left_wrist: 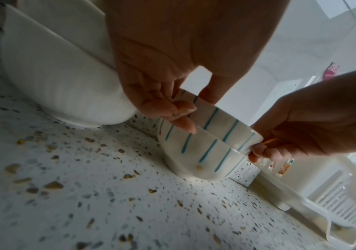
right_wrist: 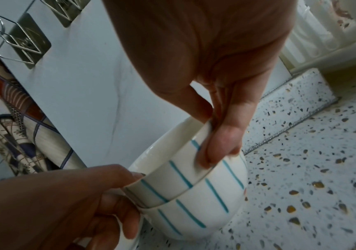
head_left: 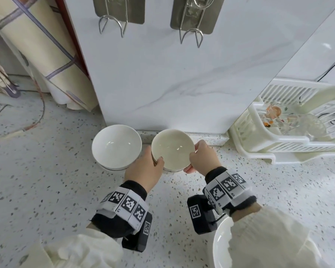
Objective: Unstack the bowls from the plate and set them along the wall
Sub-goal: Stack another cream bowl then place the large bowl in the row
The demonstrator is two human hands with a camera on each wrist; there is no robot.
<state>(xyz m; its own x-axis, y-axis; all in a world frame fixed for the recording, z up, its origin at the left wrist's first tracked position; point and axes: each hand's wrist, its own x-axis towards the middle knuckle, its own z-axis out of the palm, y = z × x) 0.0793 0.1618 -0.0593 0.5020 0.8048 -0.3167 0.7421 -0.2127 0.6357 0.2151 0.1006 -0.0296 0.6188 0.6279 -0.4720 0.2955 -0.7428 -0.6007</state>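
Observation:
Two cream bowls with blue stripes sit nested on the speckled counter by the wall: the upper striped bowl (head_left: 172, 149) (left_wrist: 221, 123) (right_wrist: 172, 165) inside the lower striped bowl (left_wrist: 194, 160) (right_wrist: 204, 203). My left hand (head_left: 149, 165) (left_wrist: 194, 104) (right_wrist: 119, 186) grips the stack's left side, thumb on the upper rim. My right hand (head_left: 203, 157) (left_wrist: 264, 148) (right_wrist: 215, 143) pinches the upper bowl's right rim. A plain white bowl (head_left: 116, 147) (left_wrist: 61, 81) stands just left, against the wall. The white plate (head_left: 222, 240) lies near me, partly under my right sleeve.
The marbled wall panel (head_left: 182, 84) carries two metal hooks (head_left: 112, 26). A white dish rack (head_left: 278, 144) with glassware stands at the right along the wall. Rolled patterned mats (head_left: 46, 55) lean at the left.

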